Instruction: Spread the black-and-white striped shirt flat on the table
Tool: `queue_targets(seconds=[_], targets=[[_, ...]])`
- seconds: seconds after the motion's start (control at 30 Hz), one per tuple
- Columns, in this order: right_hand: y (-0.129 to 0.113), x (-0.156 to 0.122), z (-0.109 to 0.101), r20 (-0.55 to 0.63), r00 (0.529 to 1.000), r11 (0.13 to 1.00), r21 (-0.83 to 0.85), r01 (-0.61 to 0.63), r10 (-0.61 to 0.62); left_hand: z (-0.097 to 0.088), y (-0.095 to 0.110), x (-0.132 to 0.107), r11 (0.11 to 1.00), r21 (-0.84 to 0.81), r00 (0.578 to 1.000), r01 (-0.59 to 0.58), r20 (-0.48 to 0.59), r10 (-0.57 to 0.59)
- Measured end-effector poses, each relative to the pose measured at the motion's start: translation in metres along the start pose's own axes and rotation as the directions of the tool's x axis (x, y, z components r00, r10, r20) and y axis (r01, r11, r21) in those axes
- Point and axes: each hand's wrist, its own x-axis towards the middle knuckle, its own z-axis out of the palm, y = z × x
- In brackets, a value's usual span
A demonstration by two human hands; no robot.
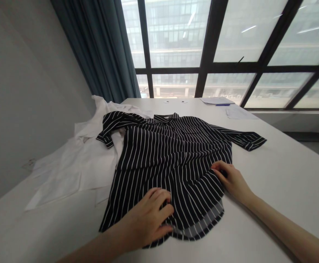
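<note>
A black shirt (154, 149) with white stripes lies spread on the table, collar at the far end and rounded hem towards me. Its front layer is a little raised at the lower right, and the grey inside of the back layer shows beneath. My left hand (148, 215) rests at the lower middle of the shirt, fingers curled over the cloth and thumb at the hem edge. At the shirt's right side edge, my right hand (232, 179) pinches the fabric between thumb and fingers. Some fingertips are hidden by the hands.
White cloth (93, 160) lies in a loose pile on the left, partly under the shirt's left sleeve. Papers (216, 100) and a blue pen (223, 105) are at the far right of the white table (285, 182). Behind stand a blue curtain (101, 47) and windows.
</note>
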Motion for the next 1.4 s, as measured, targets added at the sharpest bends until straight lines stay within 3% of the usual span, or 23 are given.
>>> queue_targets(seconds=[0.1,0.2,0.27,0.37,0.43,0.53,0.67,0.77,0.9,1.03,1.13,1.23,1.4], targets=[[-0.001,0.000,-0.001,0.048,0.998,0.998,-0.025,0.049,-0.048,0.004,-0.006,0.001,0.995,-0.091,0.997,0.046,-0.061,-0.051],[0.000,0.000,0.000,0.078,0.993,0.994,-0.048,0.097,-0.093,-0.002,-0.018,0.000,0.931,-0.309,0.961,0.193,-0.131,-0.242],[0.001,0.000,0.001,0.092,0.989,0.991,-0.057,0.125,-0.119,-0.007,-0.025,-0.002,0.840,-0.423,0.888,0.339,-0.150,-0.434],[0.004,0.000,0.003,0.084,0.984,0.985,-0.069,0.161,-0.155,-0.013,-0.032,-0.003,0.694,-0.516,0.727,0.502,-0.182,-0.662],[0.003,-0.002,0.002,0.065,0.979,0.978,-0.074,0.197,-0.192,-0.015,-0.035,-0.002,0.630,-0.557,0.640,0.541,-0.213,-0.738],[-0.004,-0.005,-0.003,0.066,0.955,0.953,-0.073,0.293,-0.289,-0.017,-0.039,-0.001,0.577,-0.603,0.572,0.551,-0.230,-0.787],[-0.017,-0.009,-0.009,0.195,0.882,0.893,-0.058,0.446,-0.428,-0.017,-0.042,0.001,0.548,-0.628,0.549,0.552,-0.220,-0.806],[-0.025,-0.011,-0.007,0.315,0.835,0.867,-0.066,0.494,-0.452,-0.017,-0.042,0.001,0.541,-0.633,0.537,0.554,-0.224,-0.813],[-0.030,-0.013,0.000,0.306,0.879,0.896,-0.141,0.421,-0.365,-0.015,-0.040,0.001,0.540,-0.635,0.539,0.553,-0.222,-0.812],[-0.026,-0.011,0.002,0.255,0.904,0.927,-0.063,0.369,-0.342,-0.014,-0.039,0.001,0.528,-0.642,0.560,0.556,-0.180,-0.809],[-0.023,-0.008,-0.001,0.197,0.945,0.965,0.057,0.256,-0.262,-0.013,-0.039,0.001,0.527,-0.641,0.558,0.558,-0.181,-0.810],[-0.023,-0.006,-0.004,0.169,0.980,0.983,0.166,0.073,-0.101,-0.013,-0.040,0.001,0.536,-0.637,0.552,0.554,-0.202,-0.809],[-0.016,-0.005,-0.006,0.079,0.985,0.932,0.319,-0.171,0.154,-0.012,-0.040,-0.001,0.533,-0.642,0.538,0.551,-0.215,-0.815]])
